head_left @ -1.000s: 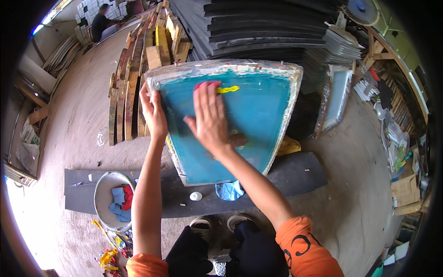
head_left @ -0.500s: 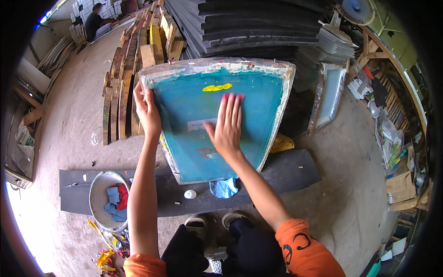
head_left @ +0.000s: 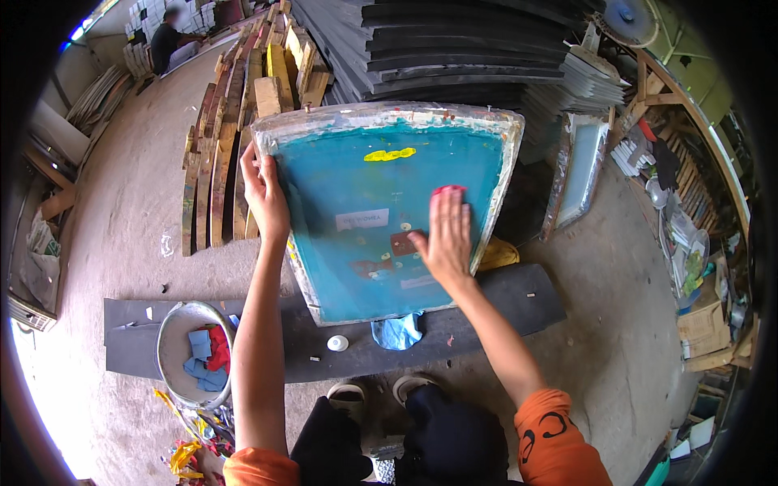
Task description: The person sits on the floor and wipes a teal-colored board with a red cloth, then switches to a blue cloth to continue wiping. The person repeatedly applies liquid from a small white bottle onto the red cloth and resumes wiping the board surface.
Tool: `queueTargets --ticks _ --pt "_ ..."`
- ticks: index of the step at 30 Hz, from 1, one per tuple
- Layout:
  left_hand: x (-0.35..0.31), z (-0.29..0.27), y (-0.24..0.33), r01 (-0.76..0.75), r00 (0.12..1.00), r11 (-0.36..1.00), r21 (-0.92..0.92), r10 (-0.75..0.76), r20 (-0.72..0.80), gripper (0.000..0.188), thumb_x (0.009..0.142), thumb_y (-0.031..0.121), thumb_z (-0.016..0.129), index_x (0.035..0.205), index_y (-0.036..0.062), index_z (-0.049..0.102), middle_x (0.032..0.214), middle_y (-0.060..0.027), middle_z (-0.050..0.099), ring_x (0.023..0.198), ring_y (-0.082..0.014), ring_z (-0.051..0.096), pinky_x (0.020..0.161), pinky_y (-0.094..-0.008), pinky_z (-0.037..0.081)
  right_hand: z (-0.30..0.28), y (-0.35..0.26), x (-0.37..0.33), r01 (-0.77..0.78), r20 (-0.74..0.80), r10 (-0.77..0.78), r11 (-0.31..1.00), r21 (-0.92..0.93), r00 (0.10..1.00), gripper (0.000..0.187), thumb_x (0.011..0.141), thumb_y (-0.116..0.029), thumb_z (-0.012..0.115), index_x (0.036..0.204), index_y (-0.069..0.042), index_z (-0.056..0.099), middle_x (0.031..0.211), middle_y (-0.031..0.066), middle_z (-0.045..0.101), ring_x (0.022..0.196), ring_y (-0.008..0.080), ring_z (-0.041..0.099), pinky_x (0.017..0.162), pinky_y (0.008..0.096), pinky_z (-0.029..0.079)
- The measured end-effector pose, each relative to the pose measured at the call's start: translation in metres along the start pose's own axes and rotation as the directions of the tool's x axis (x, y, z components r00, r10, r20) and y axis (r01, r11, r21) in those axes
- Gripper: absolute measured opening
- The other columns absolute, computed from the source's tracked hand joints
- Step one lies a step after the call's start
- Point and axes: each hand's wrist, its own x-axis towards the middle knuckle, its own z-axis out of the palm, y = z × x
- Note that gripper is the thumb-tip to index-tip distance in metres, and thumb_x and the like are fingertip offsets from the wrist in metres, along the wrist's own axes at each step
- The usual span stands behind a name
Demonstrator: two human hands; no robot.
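- Behind the screen [head_left: 397,202], beams [head_left: 223,162] stack to your left and black sheets [head_left: 462,49] pile up ahead; a smaller frame [head_left: 577,174] stands apart on the right.
- The screen stands before you, its lower edge over the dark mat [head_left: 519,292], and hides part of what lies behind; a yellow smear [head_left: 390,154] marks its upper part.
- At its foot are a white bottle [head_left: 337,343] and, just beside it, a blue cloth [head_left: 397,330].
- Your left forearm passes close by the bucket [head_left: 174,340], which holds blue rags [head_left: 200,344] and a red rag [head_left: 217,350]; scraps [head_left: 185,458] lie on the floor below it.
- Your left hand [head_left: 266,201] has its fingers clamped on the screen's left edge.
- Your right hand [head_left: 450,239] lies flat on the screen's right half, fingers straight and together over a red piece [head_left: 448,190], mostly hidden.
- You have a seated person [head_left: 168,44] far off at upper left.
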Motion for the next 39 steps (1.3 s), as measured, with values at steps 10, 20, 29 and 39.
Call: queueTargets --ticks 10,20,29,39 --pt "0.001 -0.002 -0.019 -0.102 0.995 0.993 -0.066 0.101 -0.022 0.036 0.094 0.028 0.044 0.121 0.0042 0.042 0.078 -0.0027 0.048 0.069 -0.0101 0.042 0.065 -0.0223 0.037 0.006 -0.026 -0.011 0.188 0.169 -0.218 0.966 0.177 0.961 0.073 0.085 -0.048 0.043 0.138 -0.002 0.021 0.144 0.0157 0.018 0.134 0.0266 0.017 0.107 0.0413 0.02" --pt "-0.023 -0.025 -0.044 -0.071 0.994 0.995 0.07 0.065 0.083 0.039 0.094 0.026 0.04 0.122 -0.0011 0.04 0.094 -0.0127 0.054 0.086 -0.019 0.049 0.08 -0.0289 0.039 -0.008 -0.084 0.087 0.168 -0.12 -0.144 0.961 0.22 0.982 0.076 0.085 -0.046 0.045 0.137 0.003 0.019 0.143 0.0204 0.016 0.133 0.0339 0.015 0.106 0.044 0.021" --pt "-0.134 -0.084 -0.105 0.32 0.896 0.947 -0.002 -0.302 0.325 0.038 0.093 0.017 0.044 0.123 -0.0045 0.04 0.108 -0.011 0.048 0.107 -0.0183 0.046 0.092 -0.0265 0.034 -0.008 -0.067 0.096 0.593 0.022 -0.599 0.797 0.114 0.801 0.069 0.084 -0.045 0.045 0.139 -0.011 0.022 0.145 0.0102 0.019 0.134 0.0234 0.017 0.109 0.0375 0.018" --pt "-0.121 -0.08 -0.099 0.634 0.738 0.692 -0.346 -0.409 0.536 0.06 0.095 0.044 0.026 0.13 -0.0038 0.035 0.129 -0.015 0.043 0.121 -0.0209 0.039 0.103 -0.0331 0.026 0.06 -0.108 -0.053 0.867 0.32 -0.839 0.49 0.091 0.44 0.082 0.077 -0.051 0.048 0.14 -0.008 0.017 0.145 0.0031 0.019 0.134 0.0142 0.017 0.111 0.0329 0.006"
